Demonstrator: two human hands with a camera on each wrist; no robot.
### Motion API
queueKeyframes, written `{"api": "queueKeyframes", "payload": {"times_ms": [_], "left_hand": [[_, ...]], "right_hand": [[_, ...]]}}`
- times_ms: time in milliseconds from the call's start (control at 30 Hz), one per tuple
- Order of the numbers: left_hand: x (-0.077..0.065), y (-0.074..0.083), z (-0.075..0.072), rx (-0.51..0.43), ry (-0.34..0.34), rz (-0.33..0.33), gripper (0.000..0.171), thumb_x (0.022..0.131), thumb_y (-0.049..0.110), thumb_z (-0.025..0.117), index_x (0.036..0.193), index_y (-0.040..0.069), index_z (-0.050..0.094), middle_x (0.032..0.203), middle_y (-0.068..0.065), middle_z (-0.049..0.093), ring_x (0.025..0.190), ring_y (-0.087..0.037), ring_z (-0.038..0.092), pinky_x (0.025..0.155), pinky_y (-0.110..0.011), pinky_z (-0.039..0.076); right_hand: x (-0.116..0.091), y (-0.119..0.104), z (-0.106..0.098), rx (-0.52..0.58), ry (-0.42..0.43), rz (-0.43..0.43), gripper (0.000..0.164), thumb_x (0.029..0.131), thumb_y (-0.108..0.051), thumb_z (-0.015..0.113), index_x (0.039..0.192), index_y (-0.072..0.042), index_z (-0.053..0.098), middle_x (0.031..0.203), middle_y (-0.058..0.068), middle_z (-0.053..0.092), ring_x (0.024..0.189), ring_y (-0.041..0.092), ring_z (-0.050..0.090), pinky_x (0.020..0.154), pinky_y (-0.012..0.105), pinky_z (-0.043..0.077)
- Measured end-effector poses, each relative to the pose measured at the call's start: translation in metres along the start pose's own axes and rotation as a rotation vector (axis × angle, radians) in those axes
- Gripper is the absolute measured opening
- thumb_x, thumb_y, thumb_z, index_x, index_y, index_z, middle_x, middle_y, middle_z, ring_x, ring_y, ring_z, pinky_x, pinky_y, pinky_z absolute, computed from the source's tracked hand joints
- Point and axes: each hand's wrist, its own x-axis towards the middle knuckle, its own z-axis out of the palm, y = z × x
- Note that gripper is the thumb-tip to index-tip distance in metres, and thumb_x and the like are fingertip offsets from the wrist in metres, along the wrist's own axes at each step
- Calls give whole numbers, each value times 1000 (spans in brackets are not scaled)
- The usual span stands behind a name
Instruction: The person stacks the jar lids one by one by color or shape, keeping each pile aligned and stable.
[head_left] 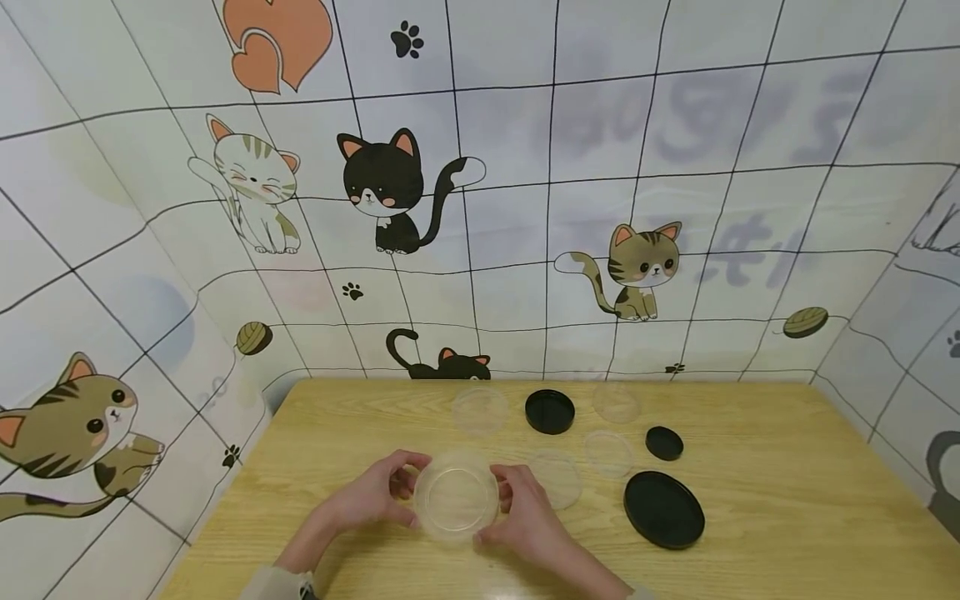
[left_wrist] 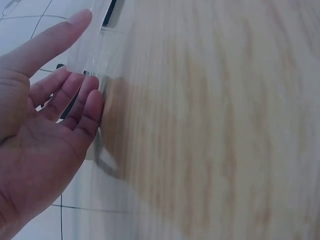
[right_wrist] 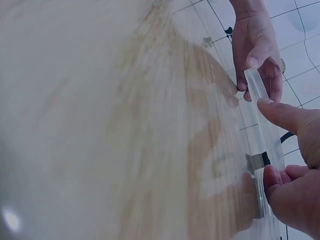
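Between my two hands is a clear, shallow round plastic lid (head_left: 456, 500), with a raised ring showing on its face. The left hand (head_left: 375, 493) pinches its left edge, thumb at the near side and fingers at the far side. Opposite, the right hand (head_left: 527, 515) holds the right edge in the same way. In the right wrist view the lid (right_wrist: 257, 87) appears edge-on, raised over the table and tilted. The left wrist view shows the clear rim (left_wrist: 89, 47) between thumb and fingers.
Behind and right of the hands lie several clear discs, one (head_left: 558, 481) beside the right hand. A large black round lid (head_left: 663, 510), a small black one (head_left: 664, 443) and a medium black one (head_left: 550, 412) lie on the wooden table (head_left: 787, 500). Cat-print cloth walls surround it.
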Motion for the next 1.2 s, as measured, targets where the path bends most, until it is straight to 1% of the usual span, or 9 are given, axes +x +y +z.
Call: {"api": "queueKeyframes", "payload": {"times_ms": [100, 200, 300, 500, 633, 700, 867, 1067, 1200], "left_hand": [[0, 3, 4, -32, -11, -6, 78, 73, -1, 90, 141, -1, 51, 113, -13, 58, 91, -24, 55, 76, -25, 51], [0, 6, 11, -80, -7, -5, 78, 73, -3, 90, 140, -2, 50, 108, -14, 58, 86, -23, 56, 73, -25, 52], [-4, 11, 21, -115, 0, 0, 77, 73, -4, 90, 139, -3, 50, 107, -14, 59, 87, -23, 56, 74, -25, 52], [-14, 24, 42, -176, 7, -11, 79, 73, -3, 89, 141, -4, 48, 103, -15, 59, 88, -22, 56, 74, -25, 53], [-14, 30, 56, -165, 24, 6, 81, 71, -5, 90, 140, -3, 48, 102, -13, 59, 84, -19, 57, 72, -23, 52], [-13, 32, 64, -150, 32, 10, 82, 70, -5, 91, 140, -3, 48, 104, -12, 58, 82, -17, 56, 71, -22, 51], [-11, 38, 81, -158, 45, 10, 84, 68, -7, 91, 140, -5, 47, 111, -13, 56, 81, -15, 55, 69, -21, 51], [-10, 43, 98, -183, 14, -10, 81, 69, -9, 89, 137, -5, 47, 111, -10, 54, 79, -13, 56, 68, -21, 50], [-11, 47, 105, -217, -19, -61, 77, 70, -10, 87, 137, -2, 49, 103, -10, 58, 78, -16, 57, 67, -22, 50]], "right_hand": [[-3, 2, -6, 22, -10, -10, 89, 61, -9, 99, 137, 7, 54, 116, 10, 54, 91, 19, 50, 76, 24, 47], [-7, 2, -14, 36, -29, -8, 88, 63, -9, 99, 138, 5, 54, 113, 9, 53, 90, 20, 50, 75, 24, 46], [-13, 0, -23, 33, -49, -1, 87, 64, -9, 98, 138, 3, 55, 109, 8, 52, 89, 22, 49, 73, 26, 46], [-32, -1, -36, 15, -99, 10, 85, 66, -10, 97, 138, 3, 55, 114, 7, 51, 89, 21, 48, 74, 27, 47], [-43, 2, -45, 12, -85, -1, 85, 64, -9, 97, 138, 2, 55, 120, 7, 52, 90, 17, 49, 76, 26, 49], [-48, 4, -50, 11, -80, -8, 86, 64, -8, 98, 137, 1, 55, 121, 8, 52, 91, 15, 49, 76, 26, 50], [-58, 12, -62, 6, -110, 2, 86, 65, -11, 98, 138, 2, 54, 113, 6, 51, 89, 11, 49, 75, 25, 48], [-69, 26, -76, 40, -170, -9, 84, 68, -15, 97, 137, 5, 54, 108, 5, 50, 85, 8, 47, 71, 24, 45], [-75, 35, -83, 76, -212, -27, 78, 73, -15, 95, 136, 8, 54, 106, 5, 51, 82, 4, 49, 70, 23, 46]]}}
